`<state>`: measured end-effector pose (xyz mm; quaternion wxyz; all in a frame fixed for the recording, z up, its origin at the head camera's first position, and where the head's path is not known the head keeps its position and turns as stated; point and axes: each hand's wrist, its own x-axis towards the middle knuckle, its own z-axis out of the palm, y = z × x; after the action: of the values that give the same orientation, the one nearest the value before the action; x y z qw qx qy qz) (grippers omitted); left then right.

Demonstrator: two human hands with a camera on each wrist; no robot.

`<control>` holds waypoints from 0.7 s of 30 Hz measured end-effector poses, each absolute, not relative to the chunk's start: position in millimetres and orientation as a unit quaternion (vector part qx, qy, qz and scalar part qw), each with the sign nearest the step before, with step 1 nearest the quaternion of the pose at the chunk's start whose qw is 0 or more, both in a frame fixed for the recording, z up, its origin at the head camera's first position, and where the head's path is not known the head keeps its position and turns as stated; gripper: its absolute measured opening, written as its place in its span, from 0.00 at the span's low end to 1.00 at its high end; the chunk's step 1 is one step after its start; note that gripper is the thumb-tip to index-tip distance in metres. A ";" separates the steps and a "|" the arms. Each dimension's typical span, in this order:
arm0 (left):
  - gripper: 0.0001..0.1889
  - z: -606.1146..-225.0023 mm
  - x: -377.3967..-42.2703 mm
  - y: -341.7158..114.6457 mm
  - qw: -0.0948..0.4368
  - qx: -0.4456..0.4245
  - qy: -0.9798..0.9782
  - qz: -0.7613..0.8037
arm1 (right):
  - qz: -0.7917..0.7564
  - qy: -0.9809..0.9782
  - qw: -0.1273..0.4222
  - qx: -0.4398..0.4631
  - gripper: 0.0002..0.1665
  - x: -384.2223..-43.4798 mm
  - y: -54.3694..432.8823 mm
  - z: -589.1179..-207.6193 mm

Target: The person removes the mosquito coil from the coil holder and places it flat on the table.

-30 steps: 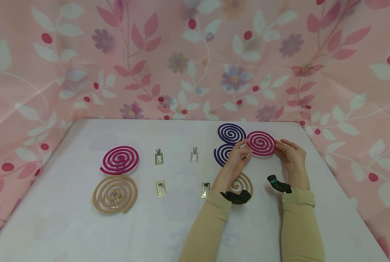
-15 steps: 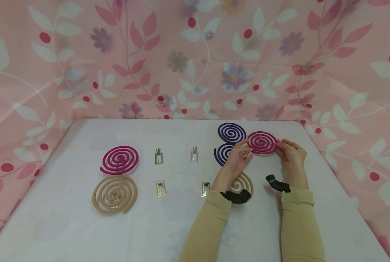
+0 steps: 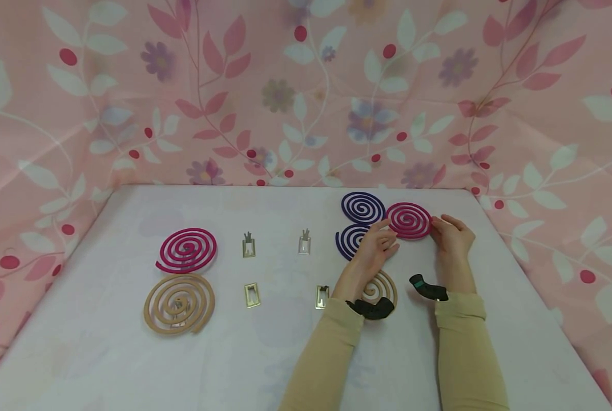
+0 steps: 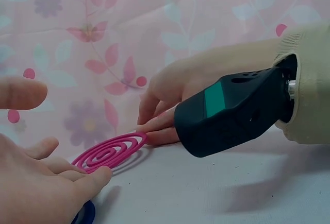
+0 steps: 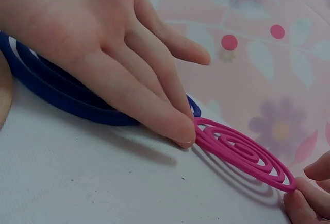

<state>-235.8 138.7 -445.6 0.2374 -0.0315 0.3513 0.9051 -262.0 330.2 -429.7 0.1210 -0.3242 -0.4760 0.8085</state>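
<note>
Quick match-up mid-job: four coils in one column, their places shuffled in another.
1. right pink coil
2. left tan coil
3. far blue coil
4. left pink coil

A. directly beyond the near blue coil
B. in front of left pink coil
C. beyond the left tan coil
D. between left hand and right hand

Pairs: 1-D; 2-B; 3-A; 4-C

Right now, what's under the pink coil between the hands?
Beneath the pink coil, white table and a shadow show. Its turns and the left fingers cover the rest, so that can't be seen.
</note>
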 end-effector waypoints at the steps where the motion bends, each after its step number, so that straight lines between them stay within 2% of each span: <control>1: 0.35 -445.3 -235.4 138.6 0.239 -0.032 0.350 0.905 | 0.810 -0.477 0.122 -0.318 0.19 -262.2 329.6 -430.2; 12: 0.32 -443.1 -234.9 139.1 0.248 -0.031 0.359 0.899 | 0.781 -0.541 0.124 -0.285 0.16 -264.3 320.3 -429.7; 21: 0.32 -446.0 -234.9 140.7 0.249 -0.036 0.364 0.897 | 0.784 -0.572 0.075 -0.228 0.34 -265.8 318.3 -430.0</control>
<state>-234.9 140.7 -446.0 0.2489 -0.0360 0.3638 0.8969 -265.8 318.3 -430.0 0.0751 -0.2276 -0.5723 0.7843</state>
